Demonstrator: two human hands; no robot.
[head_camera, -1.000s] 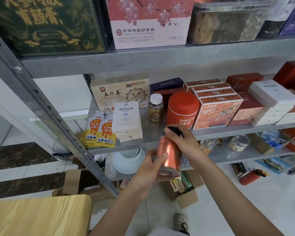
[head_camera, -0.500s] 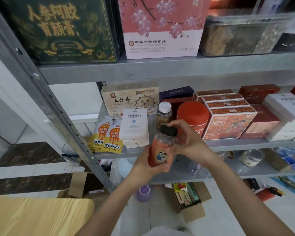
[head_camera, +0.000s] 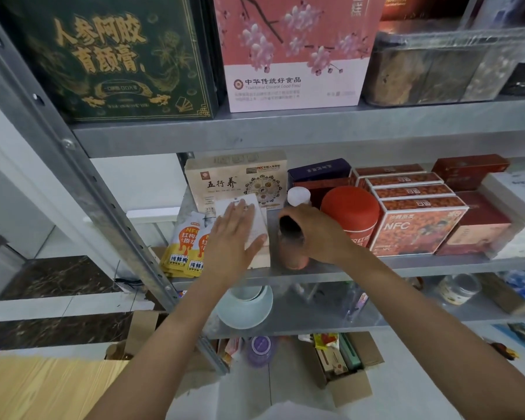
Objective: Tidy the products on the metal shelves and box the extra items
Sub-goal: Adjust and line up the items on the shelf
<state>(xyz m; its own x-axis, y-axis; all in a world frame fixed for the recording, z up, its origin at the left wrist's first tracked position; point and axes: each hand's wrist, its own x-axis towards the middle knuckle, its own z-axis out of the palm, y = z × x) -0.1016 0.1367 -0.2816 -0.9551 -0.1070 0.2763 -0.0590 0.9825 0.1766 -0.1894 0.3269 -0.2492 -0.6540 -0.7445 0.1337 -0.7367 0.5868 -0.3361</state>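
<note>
Metal shelves (head_camera: 285,137) above cardboard box (head_camera: 350,389), tiled floor (head_camera: 422,374)

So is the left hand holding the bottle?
No, the left hand lies flat on the white box; the right hand grips the bottle.

Soft even indoor light, mild motion blur, wide-angle bowing at the edges.

The left forearm (head_camera: 170,344) and right forearm (head_camera: 422,313) show bare from the near edge up to the wrists. The left grip (head_camera: 234,237) and right grip (head_camera: 319,234) are bare too. Between the arms, at the near edge, lies a strip of whitish cloth (head_camera: 300,414); which garment is unclear.
</note>
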